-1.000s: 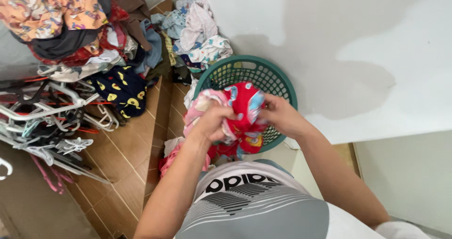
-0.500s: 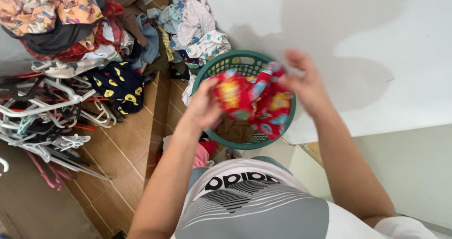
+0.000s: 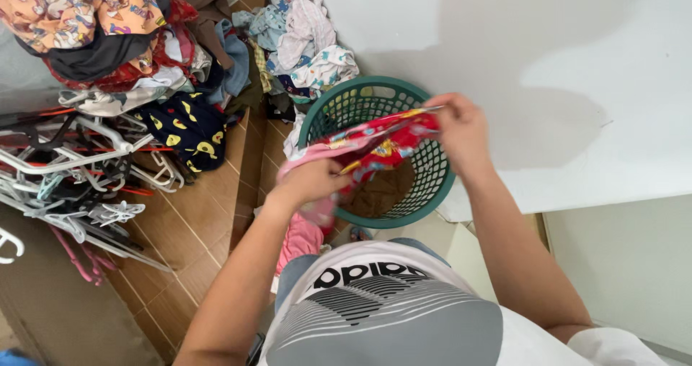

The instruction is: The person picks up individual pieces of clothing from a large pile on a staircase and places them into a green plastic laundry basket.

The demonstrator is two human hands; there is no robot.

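Observation:
Both my hands hold a small red patterned garment stretched out flat over a round green laundry basket. My left hand grips its near left end, together with a bit of pink cloth. My right hand pinches the far right end above the basket's rim. The basket's brown bottom shows below the garment.
A heap of mixed clothes lies at the upper left on the wooden floor, with more clothes behind the basket. A tangle of plastic hangers is at the left. Pink cloth lies by my knee. A white wall is to the right.
The red garment went from bunched between my hands to pulled out flat and taut over the basket. My hands moved apart, the left lower and nearer, the right farther out.

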